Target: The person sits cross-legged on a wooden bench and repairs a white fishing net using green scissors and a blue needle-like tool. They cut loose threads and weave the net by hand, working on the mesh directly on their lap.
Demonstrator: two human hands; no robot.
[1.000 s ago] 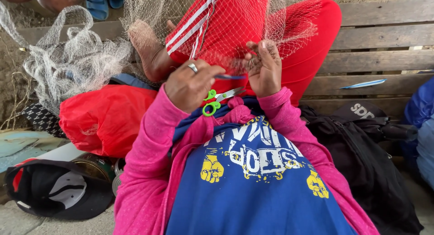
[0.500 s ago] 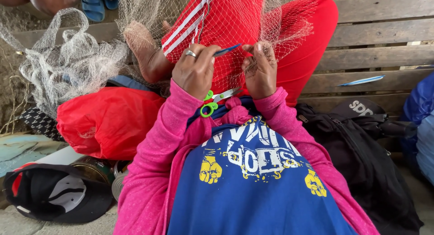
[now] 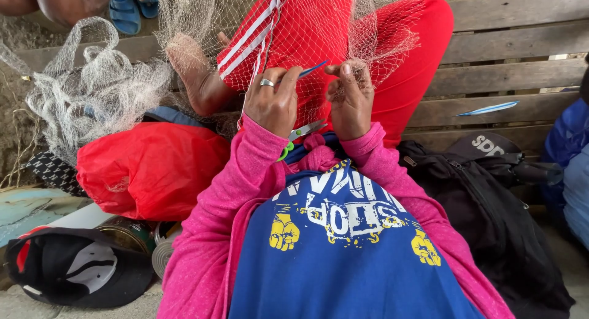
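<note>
A pale fishing net [image 3: 202,24] is draped over the raised, red-trousered knees of a seated person, and both of their hands work at it in the middle of the view. The left hand [image 3: 273,104], with a silver ring on one finger, is closed around a thin blue netting needle [image 3: 311,69], whose tip pokes out toward the other hand. The right hand [image 3: 351,98] sits just beside it, its fingertips pinched together on the mesh of the net. Just below the left hand, a pair of scissors [image 3: 297,138] with green handles lies against the person's lap, blades pointing up and to the right. The person wears a bright pink long-sleeved top under a blue shirt with a white and yellow print. One bare foot [image 3: 193,80] rests under the net to the left of the hands. More of the net is bunched in a loose heap further left, above a red bag [image 3: 150,169]. Below that bag sit a black cap [image 3: 76,270] and a couple of metal tins [image 3: 147,239]. To the right of the person lies a black backpack [image 3: 485,202], and behind it runs a wooden slatted bench [image 3: 509,55], where a second blue needle [image 3: 488,108] rests on a plank. Blue sandals [image 3: 132,6] show at the top left edge.
</note>
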